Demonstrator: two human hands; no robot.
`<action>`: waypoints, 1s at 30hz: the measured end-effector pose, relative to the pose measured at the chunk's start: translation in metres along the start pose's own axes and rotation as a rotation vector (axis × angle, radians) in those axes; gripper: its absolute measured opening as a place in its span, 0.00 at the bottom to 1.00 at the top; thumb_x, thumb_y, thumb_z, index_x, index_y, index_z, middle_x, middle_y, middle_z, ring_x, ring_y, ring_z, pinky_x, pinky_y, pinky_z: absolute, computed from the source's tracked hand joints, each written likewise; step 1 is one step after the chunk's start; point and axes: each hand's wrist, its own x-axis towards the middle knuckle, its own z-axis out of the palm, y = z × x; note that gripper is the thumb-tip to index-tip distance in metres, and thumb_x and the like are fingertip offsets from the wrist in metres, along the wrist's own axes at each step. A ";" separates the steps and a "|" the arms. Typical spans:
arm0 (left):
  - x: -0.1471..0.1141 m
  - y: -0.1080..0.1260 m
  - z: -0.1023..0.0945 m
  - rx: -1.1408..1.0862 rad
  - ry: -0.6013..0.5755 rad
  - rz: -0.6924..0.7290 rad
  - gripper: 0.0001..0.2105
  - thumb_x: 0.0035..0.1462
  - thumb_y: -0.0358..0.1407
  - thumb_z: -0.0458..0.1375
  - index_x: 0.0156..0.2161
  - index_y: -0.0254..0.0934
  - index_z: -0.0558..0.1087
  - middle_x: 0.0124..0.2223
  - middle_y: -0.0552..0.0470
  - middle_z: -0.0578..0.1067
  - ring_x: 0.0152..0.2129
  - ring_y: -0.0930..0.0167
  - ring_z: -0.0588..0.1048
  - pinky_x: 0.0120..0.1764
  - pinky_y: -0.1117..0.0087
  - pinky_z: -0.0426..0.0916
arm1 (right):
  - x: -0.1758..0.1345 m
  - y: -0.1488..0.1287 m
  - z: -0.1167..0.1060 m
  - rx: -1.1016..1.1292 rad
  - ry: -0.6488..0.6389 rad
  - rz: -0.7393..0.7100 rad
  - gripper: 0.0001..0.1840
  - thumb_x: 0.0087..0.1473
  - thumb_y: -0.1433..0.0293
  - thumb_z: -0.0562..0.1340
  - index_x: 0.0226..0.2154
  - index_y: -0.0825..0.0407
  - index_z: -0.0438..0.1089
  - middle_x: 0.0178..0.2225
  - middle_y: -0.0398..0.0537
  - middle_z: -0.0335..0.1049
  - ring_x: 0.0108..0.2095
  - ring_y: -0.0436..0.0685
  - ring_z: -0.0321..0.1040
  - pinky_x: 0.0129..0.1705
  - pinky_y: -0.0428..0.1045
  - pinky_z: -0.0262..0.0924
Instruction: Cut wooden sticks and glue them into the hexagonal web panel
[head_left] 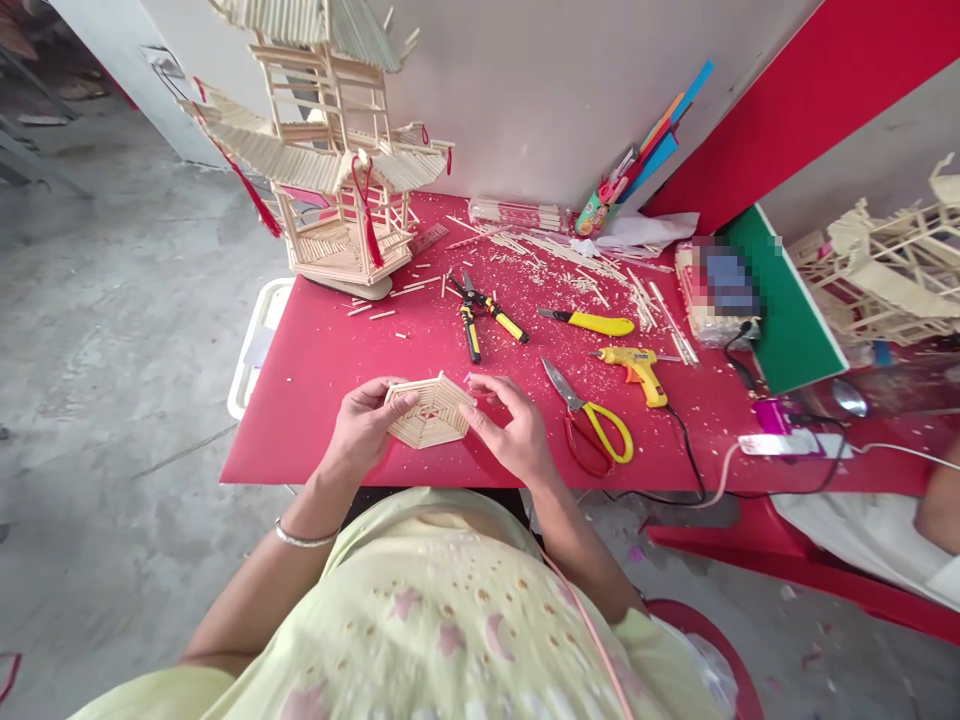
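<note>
Between my hands, over the table's front part, is a flat hexagonal panel of thin wooden sticks (435, 422), laid in rings around a small gap at its centre. My left hand (367, 420) grips its left edge, thumb on top and fingers underneath. At the right edge my right hand (510, 425) has its thumb against the panel, with the fingers bent just above the corner. Past the panel lie black-and-yellow pliers (484, 315), and to the right scissors (592, 420) with red and yellow handles.
A tiered stick pagoda (337, 180) with red tassels stands back left on the red table (315, 390). Loose sticks (540, 250), a yellow utility knife (596, 322), a corded glue gun (637, 372) and a power strip (795, 443) lie rightward. Another person's arm (941, 505) is far right.
</note>
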 end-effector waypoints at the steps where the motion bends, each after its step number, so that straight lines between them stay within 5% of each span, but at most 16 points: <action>1: -0.001 0.001 0.000 0.001 0.000 0.003 0.14 0.40 0.37 0.77 0.31 0.35 0.80 0.30 0.54 0.77 0.27 0.74 0.74 0.33 0.72 0.72 | 0.002 -0.005 -0.002 -0.029 0.004 -0.043 0.16 0.62 0.62 0.67 0.52 0.44 0.74 0.49 0.49 0.77 0.50 0.57 0.74 0.56 0.55 0.69; 8: -0.004 0.010 -0.002 0.011 -0.019 -0.004 0.13 0.41 0.37 0.77 0.31 0.35 0.81 0.30 0.53 0.77 0.27 0.75 0.74 0.32 0.74 0.72 | 0.016 -0.019 -0.005 -0.068 -0.025 -0.158 0.10 0.67 0.65 0.60 0.46 0.45 0.78 0.45 0.46 0.79 0.47 0.55 0.75 0.54 0.53 0.69; 30: 0.002 0.020 0.005 0.062 -0.012 -0.083 0.14 0.41 0.39 0.77 0.30 0.34 0.80 0.28 0.51 0.79 0.24 0.71 0.76 0.30 0.70 0.72 | 0.026 -0.006 -0.008 0.069 -0.166 0.106 0.10 0.58 0.60 0.69 0.40 0.46 0.81 0.40 0.44 0.83 0.39 0.55 0.79 0.45 0.50 0.73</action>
